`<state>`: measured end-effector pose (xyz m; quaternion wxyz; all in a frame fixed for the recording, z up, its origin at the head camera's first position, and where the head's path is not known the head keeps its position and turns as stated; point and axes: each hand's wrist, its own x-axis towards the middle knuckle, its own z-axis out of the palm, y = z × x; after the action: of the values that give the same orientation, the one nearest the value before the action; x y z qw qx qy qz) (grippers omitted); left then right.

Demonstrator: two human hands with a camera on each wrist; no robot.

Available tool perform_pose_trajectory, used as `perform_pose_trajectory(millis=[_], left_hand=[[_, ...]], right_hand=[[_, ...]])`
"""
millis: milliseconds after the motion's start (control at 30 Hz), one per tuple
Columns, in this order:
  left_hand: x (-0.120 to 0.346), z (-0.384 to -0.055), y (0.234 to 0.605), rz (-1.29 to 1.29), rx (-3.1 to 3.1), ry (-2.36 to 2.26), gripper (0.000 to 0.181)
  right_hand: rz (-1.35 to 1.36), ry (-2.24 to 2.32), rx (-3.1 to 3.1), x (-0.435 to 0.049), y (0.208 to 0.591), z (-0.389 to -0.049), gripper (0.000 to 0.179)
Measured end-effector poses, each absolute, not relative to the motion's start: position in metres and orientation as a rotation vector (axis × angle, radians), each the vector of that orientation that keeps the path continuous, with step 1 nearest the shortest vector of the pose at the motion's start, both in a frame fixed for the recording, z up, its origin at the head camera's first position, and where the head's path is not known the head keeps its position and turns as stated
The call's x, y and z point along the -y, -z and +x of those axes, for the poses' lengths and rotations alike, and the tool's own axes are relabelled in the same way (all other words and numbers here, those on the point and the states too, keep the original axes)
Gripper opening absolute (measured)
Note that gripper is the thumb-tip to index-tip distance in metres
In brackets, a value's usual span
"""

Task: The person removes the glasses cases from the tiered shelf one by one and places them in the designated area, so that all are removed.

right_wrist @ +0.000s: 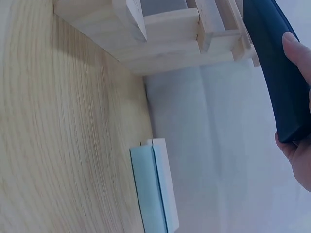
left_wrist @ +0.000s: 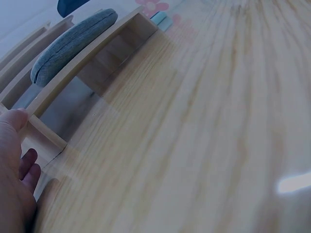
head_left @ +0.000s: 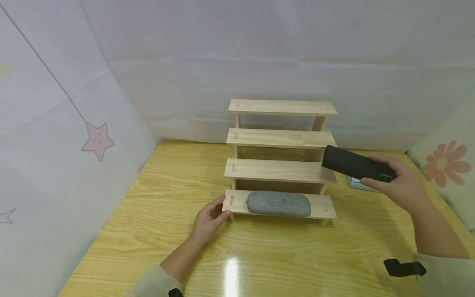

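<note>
Backdrop: pale, softly creased sheeting (head_left: 222, 62) hangs behind and beside the work, printed with a pink star (head_left: 98, 142) on the left and a coral flower (head_left: 441, 163) with rounded petals on the right.
Tabletop: yellowish wood-grain surface (head_left: 282, 255), smooth and glossy enough to throw back a white streak of light.
Stepped shelf: four flat, narrow boards of pale bare wood (head_left: 278, 137) climbing like stairs toward the backdrop, with upright side panels below and small slotted joints near the board ends.
Sleeves: light beige cloth, left (head_left: 157, 282) and right (head_left: 445, 274).
Right hand: clamped on the black case, the thumb on one side and fingers on the other (head_left: 402, 183).
Left hand: thumb and fingers closed around the left end of the lowest board (head_left: 208, 222).
Black case: long, smooth, dark hard case (head_left: 350, 162) with softened edges and small light lettering, too blurred to read; held in the air and tilted, it overlaps the right ends of the middle boards in the head view, though touching or apart I cannot tell.
Eyeglass case: heathered grey woven fabric, rounded at both ends, a seam along its side (head_left: 278, 204); it lies lengthwise on the lowest board.
Pale blue block: flat-sided, with a white layer (right_wrist: 148, 189), on the tabletop right of the shelf, near the backdrop.
Wrist mount: small black piece at the right cuff (head_left: 404, 268).
</note>
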<state>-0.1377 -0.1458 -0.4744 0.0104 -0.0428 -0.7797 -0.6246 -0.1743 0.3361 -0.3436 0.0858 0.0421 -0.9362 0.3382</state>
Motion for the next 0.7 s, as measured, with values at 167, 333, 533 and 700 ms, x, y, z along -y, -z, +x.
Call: perform_pose_trajectory(millis=[167,333,533,700], left_hand=[[0.146,-0.138,0.476,-0.142,2.427,1.934,0.054],[0.146,-0.139,0.476,-0.137,2.428,1.935,0.054],[0.146,-0.139,0.476,-0.133,2.417,1.962,0.054],[0.146,-0.140,0.477,-0.138,2.409,1.952,0.053]], right_hand=[[0.098,-0.992,2.758,-0.347,0.348,-0.171,0.076],[0.070,-0.982,2.756,-0.354,0.350,-0.167,0.077],[0.064,-1.008,2.714,-0.362,0.353,-0.162,0.079],[0.086,-0.937,2.641,-0.373,0.358,-0.159,0.075]])
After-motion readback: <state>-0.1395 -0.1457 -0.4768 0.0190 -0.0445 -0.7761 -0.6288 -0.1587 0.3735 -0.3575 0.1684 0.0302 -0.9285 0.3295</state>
